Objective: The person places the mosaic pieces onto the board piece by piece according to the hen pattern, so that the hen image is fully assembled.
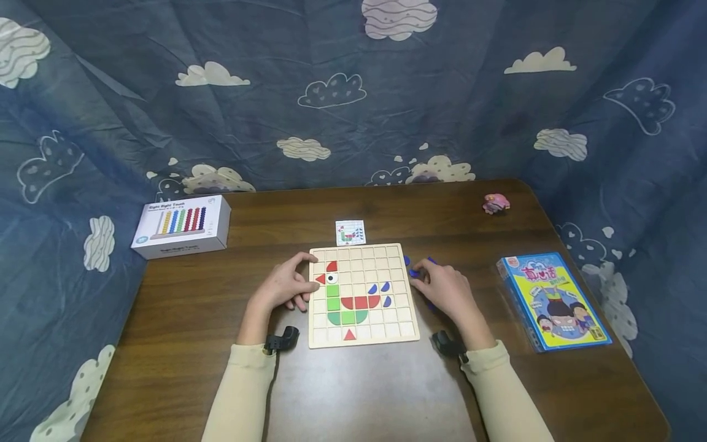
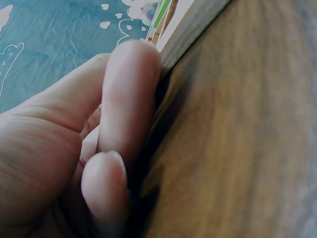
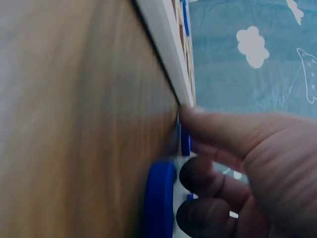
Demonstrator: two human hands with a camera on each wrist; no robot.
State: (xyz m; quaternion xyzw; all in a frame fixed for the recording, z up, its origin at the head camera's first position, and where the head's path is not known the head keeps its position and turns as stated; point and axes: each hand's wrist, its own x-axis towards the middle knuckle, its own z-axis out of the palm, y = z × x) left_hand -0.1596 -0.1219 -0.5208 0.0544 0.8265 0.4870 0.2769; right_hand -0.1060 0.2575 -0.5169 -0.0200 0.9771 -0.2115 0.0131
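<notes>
A square wooden grid board (image 1: 342, 339) holds flat colored pieces in a bird-like pattern, with a white eye piece (image 1: 332, 278), red triangle (image 1: 350, 335), green squares (image 1: 333, 304) and blue half-round pieces (image 1: 387, 301). My left hand (image 1: 284, 282) rests at the board's left edge, thumb and index finger spread along it, the other fingers bent beside it. At the right edge, my right hand (image 1: 444, 288) pinches a blue piece (image 1: 413, 273) between thumb and fingertips. Another blue piece (image 3: 159, 198) lies on the table below those fingers.
A pattern card (image 1: 350, 232) lies behind the board. A white bead-toy box (image 1: 182, 227) stands at back left, a blue-and-yellow game box (image 1: 555, 302) at right, and a small pink figure (image 1: 496, 203) at back right. A cloud-print curtain (image 1: 331, 123) hangs behind the table.
</notes>
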